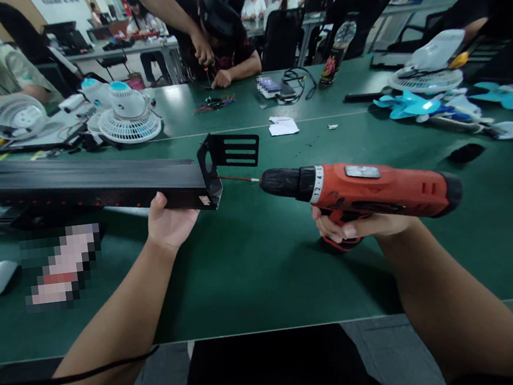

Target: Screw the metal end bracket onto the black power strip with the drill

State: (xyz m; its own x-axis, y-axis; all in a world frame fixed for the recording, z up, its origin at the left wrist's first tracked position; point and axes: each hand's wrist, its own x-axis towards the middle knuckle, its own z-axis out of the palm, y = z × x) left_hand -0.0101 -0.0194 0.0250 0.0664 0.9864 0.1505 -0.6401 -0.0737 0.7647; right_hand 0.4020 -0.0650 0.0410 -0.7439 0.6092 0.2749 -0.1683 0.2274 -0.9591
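Observation:
A long black metal rack unit [79, 185] lies across the green table [256, 267], its slotted mounting bracket [228, 151] at the right end. My left hand [170, 222] grips the unit's near edge from below, close to that end. My right hand [357, 227] is closed round the handle of a red and black cordless drill [367, 189], held level. The drill's thin bit [236, 179] points left and its tip meets the end face of the unit, just under the bracket.
Small white desk fans [127, 114] stand at the back left, blue fan blades [406, 106] and fan parts at the right. Paper scraps [283, 126], a bottle [336, 53] and cables lie mid-table. Other people work across the table and at the left edge.

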